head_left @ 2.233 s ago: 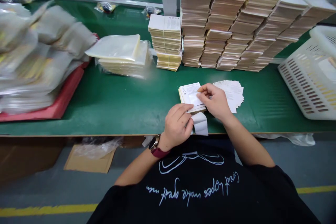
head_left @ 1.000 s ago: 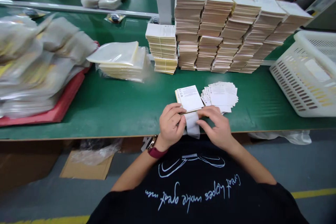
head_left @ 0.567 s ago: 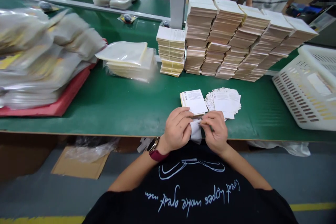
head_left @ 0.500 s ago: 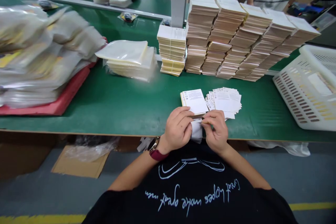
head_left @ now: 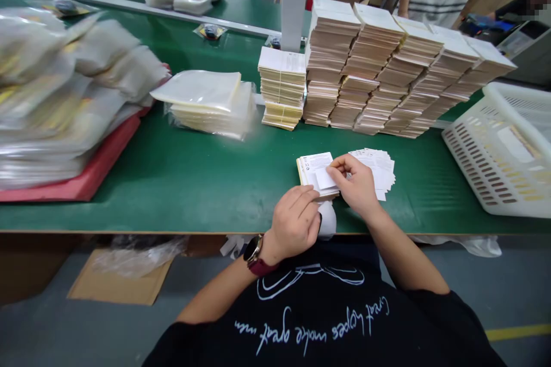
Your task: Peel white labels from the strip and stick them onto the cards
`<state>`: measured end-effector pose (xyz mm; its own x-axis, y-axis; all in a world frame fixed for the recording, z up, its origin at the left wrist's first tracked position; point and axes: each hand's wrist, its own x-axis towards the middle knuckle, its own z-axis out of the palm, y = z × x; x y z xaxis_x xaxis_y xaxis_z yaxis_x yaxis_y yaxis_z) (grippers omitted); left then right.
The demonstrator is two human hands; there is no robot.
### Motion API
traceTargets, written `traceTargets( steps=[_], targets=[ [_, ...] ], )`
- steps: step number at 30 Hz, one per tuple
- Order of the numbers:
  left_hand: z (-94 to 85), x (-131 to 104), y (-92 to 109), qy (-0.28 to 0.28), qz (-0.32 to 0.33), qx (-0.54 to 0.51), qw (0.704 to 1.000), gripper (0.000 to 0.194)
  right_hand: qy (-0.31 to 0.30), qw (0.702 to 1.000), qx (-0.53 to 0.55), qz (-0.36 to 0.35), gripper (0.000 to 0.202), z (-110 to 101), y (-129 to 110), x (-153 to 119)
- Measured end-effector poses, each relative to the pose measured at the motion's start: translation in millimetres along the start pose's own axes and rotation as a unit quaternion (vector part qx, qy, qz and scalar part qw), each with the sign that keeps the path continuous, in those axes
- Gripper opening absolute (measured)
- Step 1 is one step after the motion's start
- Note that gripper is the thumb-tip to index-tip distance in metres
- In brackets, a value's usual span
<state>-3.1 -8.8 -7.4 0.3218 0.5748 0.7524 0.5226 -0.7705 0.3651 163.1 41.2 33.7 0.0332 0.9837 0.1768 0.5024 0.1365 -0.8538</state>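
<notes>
Near the middle of the green worktop (head_left: 193, 183) sits a low pile of printed cards (head_left: 316, 160), our clock's centre. On its top card we see a small white slip (head_left: 325, 179). The right hand (head_left: 353, 183), reaching in from 4 o'clock, pinches the slip's far corner between thumb and finger. The left hand (head_left: 297, 219), at 7 o'clock, rests its fingertips on the pile's near edge; whether it grips the curled white strip (head_left: 328, 219) at 6, we cannot tell. Half a second ago the right hand was at that strip; now it is over the cards, so we judge the work has shifted to the top card. Fanned cards (head_left: 382, 169) lie at 3 o'clock, a white basket (head_left: 503, 206) beyond; tall card stacks (head_left: 374, 77) rise at 1, clear sleeves (head_left: 202, 92) at 10.
</notes>
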Motion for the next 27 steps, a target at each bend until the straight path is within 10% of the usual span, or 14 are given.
traceTargets(
  steps=[9, 15, 27],
  targets=[
    [1.1, 0, -1, -0.015, -0.001, 0.019, 1.0, 0.014, -0.019, 0.994, -0.103, -0.017, 0.011, 4, 2, -2],
    [1.9, 0, -1, -0.016, 0.008, 0.034, 0.999, 0.014, -0.006, 0.937, -0.349, -0.01, 0.034, -4, -4, 0],
    [1.6, 1, -1, -0.043, 0.018, 0.036, 0.998, 0.012, -0.061, 0.994, -0.068, 0.065, 0.024, -8, 18, 10]
  ],
)
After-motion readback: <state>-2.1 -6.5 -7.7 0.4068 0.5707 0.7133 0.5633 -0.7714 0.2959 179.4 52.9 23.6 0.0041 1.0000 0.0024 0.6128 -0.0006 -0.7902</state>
